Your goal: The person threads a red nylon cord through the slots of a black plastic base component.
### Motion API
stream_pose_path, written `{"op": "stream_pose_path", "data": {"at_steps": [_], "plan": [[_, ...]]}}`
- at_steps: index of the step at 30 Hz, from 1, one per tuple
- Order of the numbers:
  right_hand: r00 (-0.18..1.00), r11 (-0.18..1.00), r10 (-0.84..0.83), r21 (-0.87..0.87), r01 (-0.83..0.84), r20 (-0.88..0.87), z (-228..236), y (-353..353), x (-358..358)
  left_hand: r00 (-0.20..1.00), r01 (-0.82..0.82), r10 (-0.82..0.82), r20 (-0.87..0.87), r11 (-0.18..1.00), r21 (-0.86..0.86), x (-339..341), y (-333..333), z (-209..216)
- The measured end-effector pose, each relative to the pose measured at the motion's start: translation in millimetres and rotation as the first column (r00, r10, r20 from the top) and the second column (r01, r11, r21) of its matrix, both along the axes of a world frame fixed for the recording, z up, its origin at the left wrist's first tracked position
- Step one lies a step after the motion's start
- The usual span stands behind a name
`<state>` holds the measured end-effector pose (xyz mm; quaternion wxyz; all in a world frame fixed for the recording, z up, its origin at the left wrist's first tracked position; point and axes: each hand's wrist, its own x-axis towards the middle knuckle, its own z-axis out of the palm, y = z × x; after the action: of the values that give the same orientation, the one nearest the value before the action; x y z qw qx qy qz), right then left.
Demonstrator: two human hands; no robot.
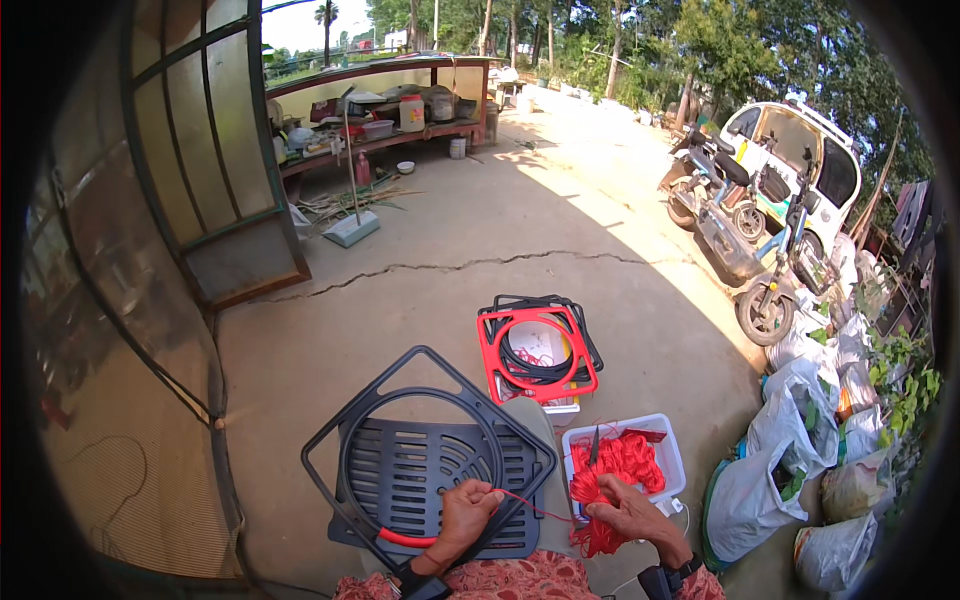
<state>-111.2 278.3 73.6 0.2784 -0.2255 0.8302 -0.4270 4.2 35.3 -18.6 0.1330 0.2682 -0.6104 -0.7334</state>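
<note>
My left hand point(466, 518) is closed in a pinch on a thin red cord point(537, 509), which runs across to my right hand point(630, 517). The right hand's fingers are curled round the cord, beside a loose red bundle. A black square frame with a round ring point(428, 352) leans over a dark slotted plastic panel point(400, 460) in front of me. Part of the ring's lower left is covered in red wrapping point(405, 540), just left of my left hand. To the right, a white plastic bin point(676, 462) holds tangled red cord point(634, 455) and a dark pointed tool point(594, 447).
Beyond the bin, red and black square frames point(493, 352) are stacked on a white container. White sacks point(752, 500) line the right side, with parked scooters point(765, 305) behind. A dustpan point(352, 229) stands before a cluttered bench at the far left.
</note>
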Motion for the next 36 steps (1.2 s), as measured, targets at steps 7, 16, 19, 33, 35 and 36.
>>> {"op": "stream_pose_path", "data": {"at_steps": [7, 16, 19, 33, 35, 36], "plan": [[0.786, 0.921, 0.387, 0.254, -0.297, -0.482, 39, -99, -13, 0.999, -0.033, 0.032, -0.013, 0.994, -0.106, 5, 1, 11], [0.579, 0.805, 0.587, 0.487, -0.340, -0.566, -7, -171, -20, 0.988, -0.128, 0.123, -0.090, 0.990, -0.055, 6, -9, -7], [0.672, 0.858, 0.509, 0.250, -0.450, -0.538, -5, -158, -20, 0.994, -0.106, 0.100, -0.038, 0.976, -0.191, 8, -10, -2], [0.846, 0.936, 0.263, -0.091, -0.341, -0.464, -35, -153, -21, 0.999, -0.044, 0.040, -0.024, 0.967, -0.252, 10, -1, -1], [0.868, 0.936, 0.305, -0.043, -0.348, -0.391, -45, -150, -25, 0.999, -0.042, 0.040, -0.014, 0.967, -0.250, 7, -2, -2], [0.886, 0.932, 0.346, 0.005, -0.362, -0.308, -46, -150, -27, 1.000, -0.030, 0.031, -0.001, 0.964, -0.265, 7, -2, 1]]}}
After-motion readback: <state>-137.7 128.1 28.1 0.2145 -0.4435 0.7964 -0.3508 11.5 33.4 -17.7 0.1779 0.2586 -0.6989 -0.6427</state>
